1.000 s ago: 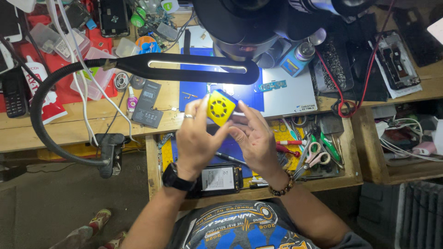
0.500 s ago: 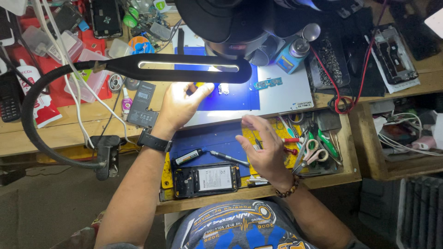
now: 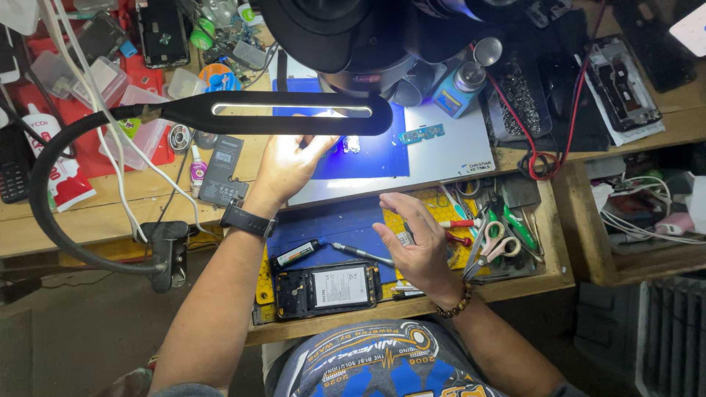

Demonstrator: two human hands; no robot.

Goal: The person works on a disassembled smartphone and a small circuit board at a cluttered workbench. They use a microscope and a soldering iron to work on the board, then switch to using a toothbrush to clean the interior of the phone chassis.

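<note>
Reaching to the far side, the left hand [image 3: 288, 165] is stretched over the near edge of the blue mat [image 3: 368, 151] that lies on the grey work plate [image 3: 448, 143], directly under the black lamp bar [image 3: 279, 114]. Its fingers are curled and held close together, but whether anything is pinched between them cannot be told, since the fingertips are washed out by the lamp's glare and partly covered by the bar. A small pale object [image 3: 351, 143] is seen on the mat just right of that hand; its kind cannot be made out.

The right hand [image 3: 415, 242] is held open and empty, fingers spread apart, above the yellow tray [image 3: 434, 202] in the pulled-out drawer on the near side. The opened phone [image 3: 327, 288] is laid near and to the left of this hand, with its long axis running left to right across the drawer, battery side up. The right hand is the nearer of the two to the phone; the left hand is well apart from it, on the far side. A black marker [image 3: 298, 254] and a slim screwdriver [image 3: 362, 254] are placed between the phone and the worktop [image 3: 88, 220] edge.

The far middle of the scene is blocked by a large dark shape. Scissors [image 3: 494, 239] lie to the right.
</note>
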